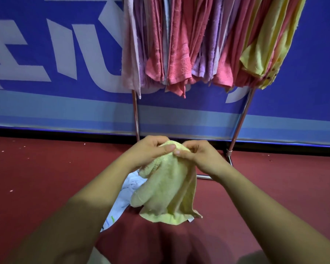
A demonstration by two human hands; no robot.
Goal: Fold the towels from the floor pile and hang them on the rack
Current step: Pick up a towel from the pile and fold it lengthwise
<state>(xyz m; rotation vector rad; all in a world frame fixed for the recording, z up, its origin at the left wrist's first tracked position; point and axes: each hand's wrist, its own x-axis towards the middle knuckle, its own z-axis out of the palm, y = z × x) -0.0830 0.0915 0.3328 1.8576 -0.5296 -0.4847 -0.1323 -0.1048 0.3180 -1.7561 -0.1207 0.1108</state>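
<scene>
Between the left hand (151, 149) and the right hand (198, 155), pinched at its bunched top edge, hangs the yellow towel (166, 191). Each hand has thumb and curled fingers closed on the cloth, and the thumbs almost touch, so the two grips sit right beside each other. Both forearms reach forward and converge. The towel drops straight below the hands, long axis vertical, with its rumpled hem near the red floor (46, 178); whether it touches I cannot tell. It is not folded yet. The next move, I judge, turns on drawing the hands apart along that top edge; neither is nearer. A white towel (126, 189) lies on the floor below the left hand. The rack (135, 115), crowded with hung towels (179, 54), stands beyond and above both hands.
</scene>
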